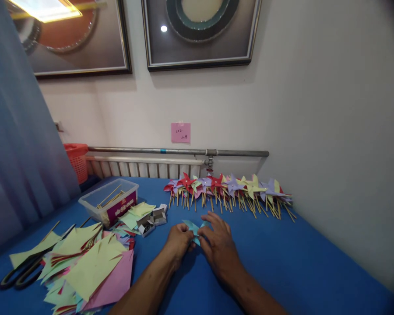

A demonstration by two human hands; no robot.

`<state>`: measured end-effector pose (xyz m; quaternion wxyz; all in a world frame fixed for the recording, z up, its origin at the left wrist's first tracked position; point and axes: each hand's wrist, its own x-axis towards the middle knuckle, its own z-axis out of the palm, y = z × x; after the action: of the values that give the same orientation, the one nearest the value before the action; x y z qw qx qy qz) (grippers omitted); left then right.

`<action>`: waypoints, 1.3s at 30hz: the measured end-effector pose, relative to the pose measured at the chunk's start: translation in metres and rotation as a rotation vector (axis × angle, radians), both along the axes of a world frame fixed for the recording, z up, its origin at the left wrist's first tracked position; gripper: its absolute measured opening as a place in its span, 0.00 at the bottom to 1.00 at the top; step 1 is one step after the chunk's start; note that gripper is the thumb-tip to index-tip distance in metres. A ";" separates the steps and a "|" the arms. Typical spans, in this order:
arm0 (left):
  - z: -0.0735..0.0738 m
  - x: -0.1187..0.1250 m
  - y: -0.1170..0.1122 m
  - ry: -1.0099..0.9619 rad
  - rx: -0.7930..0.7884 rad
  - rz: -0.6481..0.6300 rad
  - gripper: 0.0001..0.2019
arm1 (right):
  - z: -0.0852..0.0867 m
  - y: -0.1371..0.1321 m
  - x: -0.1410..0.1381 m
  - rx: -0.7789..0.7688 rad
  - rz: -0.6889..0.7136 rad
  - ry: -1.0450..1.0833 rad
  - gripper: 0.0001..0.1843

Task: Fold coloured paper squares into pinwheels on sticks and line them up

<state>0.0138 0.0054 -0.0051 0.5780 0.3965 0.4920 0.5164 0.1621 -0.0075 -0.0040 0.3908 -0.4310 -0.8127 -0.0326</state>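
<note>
A light blue paper pinwheel (193,227), partly folded, is held between my two hands above the blue table. My left hand (180,239) pinches its left side, thumb and fingers closed on the paper. My right hand (216,236) grips the right side with thumb and index finger, its other fingers raised and bent. The centre of the pinwheel is mostly hidden by my fingers. To the left of my hands stand small open boxes, one with dark pins (146,228) inside and another white box (159,216) beside it.
Stacks of cut coloured paper (95,267) lie at the left with black scissors (26,269). A clear plastic tub (95,205) holds wooden sticks. Finished pinwheels (233,186) on sticks lie in a row along the back. A red basket (77,162) stands back left.
</note>
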 end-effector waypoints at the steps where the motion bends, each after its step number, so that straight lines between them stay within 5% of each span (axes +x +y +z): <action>1: 0.000 0.000 0.000 -0.003 0.004 -0.002 0.08 | 0.000 0.000 0.000 0.010 -0.004 -0.022 0.09; 13: 0.001 0.000 -0.001 -0.030 -0.008 -0.053 0.05 | 0.000 0.002 0.003 -0.055 -0.012 -0.070 0.10; 25: 0.000 -0.002 -0.003 -0.095 0.026 -0.052 0.16 | 0.002 0.000 0.001 -0.045 -0.011 -0.074 0.13; 39: -0.005 -0.001 0.003 -0.085 -0.002 -0.035 0.15 | 0.004 -0.001 0.000 -0.069 -0.011 -0.074 0.11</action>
<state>0.0125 0.0084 -0.0102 0.6077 0.3820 0.4605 0.5222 0.1625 -0.0089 -0.0003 0.3452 -0.4474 -0.8247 -0.0225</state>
